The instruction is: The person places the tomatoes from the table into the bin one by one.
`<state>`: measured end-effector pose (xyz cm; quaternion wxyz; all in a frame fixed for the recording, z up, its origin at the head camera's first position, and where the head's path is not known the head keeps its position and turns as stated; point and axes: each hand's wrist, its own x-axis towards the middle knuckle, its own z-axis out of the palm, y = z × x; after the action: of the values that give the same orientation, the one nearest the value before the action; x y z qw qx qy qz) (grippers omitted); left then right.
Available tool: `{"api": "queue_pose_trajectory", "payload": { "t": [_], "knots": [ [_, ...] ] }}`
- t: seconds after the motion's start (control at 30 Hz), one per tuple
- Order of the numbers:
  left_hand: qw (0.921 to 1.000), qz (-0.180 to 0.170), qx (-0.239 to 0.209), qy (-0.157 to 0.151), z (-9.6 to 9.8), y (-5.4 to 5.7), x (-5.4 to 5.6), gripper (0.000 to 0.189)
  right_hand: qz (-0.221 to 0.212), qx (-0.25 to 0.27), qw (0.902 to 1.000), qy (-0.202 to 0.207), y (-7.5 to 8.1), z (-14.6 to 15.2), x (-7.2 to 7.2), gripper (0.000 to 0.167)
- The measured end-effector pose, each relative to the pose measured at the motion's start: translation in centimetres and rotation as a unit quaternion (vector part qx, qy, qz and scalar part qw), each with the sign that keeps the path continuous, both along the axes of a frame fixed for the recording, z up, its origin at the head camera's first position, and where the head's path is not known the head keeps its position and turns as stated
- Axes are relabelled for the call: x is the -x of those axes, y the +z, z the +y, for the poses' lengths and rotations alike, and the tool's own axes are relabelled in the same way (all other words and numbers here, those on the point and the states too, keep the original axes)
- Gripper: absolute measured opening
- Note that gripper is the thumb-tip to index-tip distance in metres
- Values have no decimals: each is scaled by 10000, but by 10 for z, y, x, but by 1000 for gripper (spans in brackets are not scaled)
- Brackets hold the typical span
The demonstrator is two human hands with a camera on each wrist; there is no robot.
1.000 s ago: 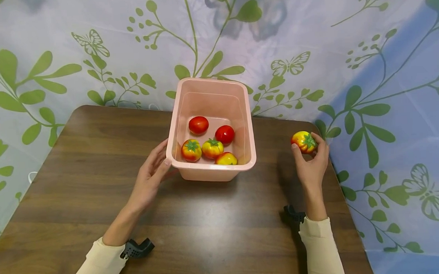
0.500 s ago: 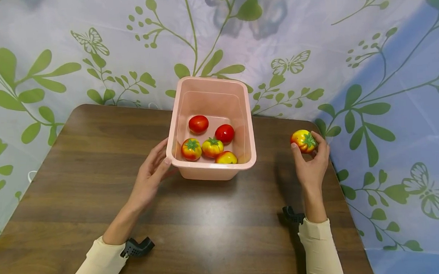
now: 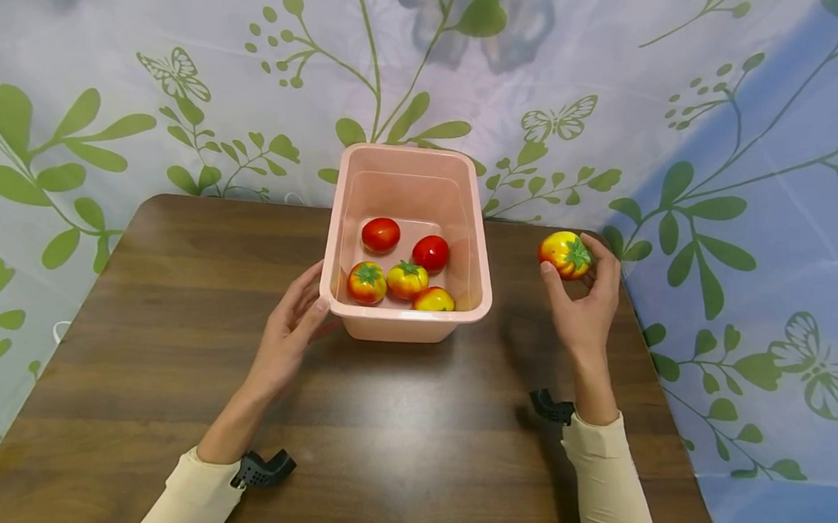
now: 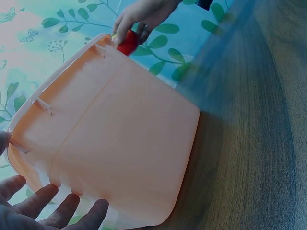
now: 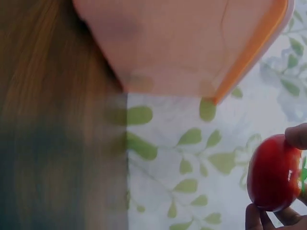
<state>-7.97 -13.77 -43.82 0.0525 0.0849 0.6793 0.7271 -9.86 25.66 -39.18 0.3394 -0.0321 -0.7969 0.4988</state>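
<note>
A pink plastic bin (image 3: pixel 416 329) stands on the wooden table, holding several glossy toy tomatoes: two plain red ones (image 3: pixel 380 235) at the back and three yellow-red ones (image 3: pixel 367 282) in front. My left hand (image 3: pixel 288 329) holds the bin at its front left corner, thumb at the rim; in the left wrist view its fingertips (image 4: pixel 98 207) lie against the outer wall. To the right of the bin, my right hand (image 3: pixel 588 301) grips another yellow-red tomato (image 3: pixel 565 254) between thumb and fingers, green leafy top showing. The right wrist view shows this tomato's red underside (image 5: pixel 272 175).
The brown table (image 3: pixel 399 442) meets a cloth backdrop (image 3: pixel 243 90) printed with green leaves and butterflies, behind and on the right. A black strap mount (image 3: pixel 265 469) sits on the left wrist, another (image 3: pixel 552 407) on the right.
My right hand, with the tomato in it, has moved a little left and up in the head view. The left hand stays at the bin's corner.
</note>
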Motion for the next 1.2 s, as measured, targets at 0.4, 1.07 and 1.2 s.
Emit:
{"api": "queue_pose_trajectory", "payload": {
  "t": [0.4, 1.07, 1.2],
  "knots": [
    [9999, 84, -96, 19, 0, -1, 1, 56, 314, -116, 9946, 985, 21, -46, -2, 61],
    [10000, 32, -16, 28, 0, -3, 0, 56, -226, -882, 9755, 2001, 0, -72, 25, 66],
    [10000, 38, 27, 66, -1, -4, -1, 56, -112, -883, 9778, 1895, -1, -71, 27, 63]
  ]
}}
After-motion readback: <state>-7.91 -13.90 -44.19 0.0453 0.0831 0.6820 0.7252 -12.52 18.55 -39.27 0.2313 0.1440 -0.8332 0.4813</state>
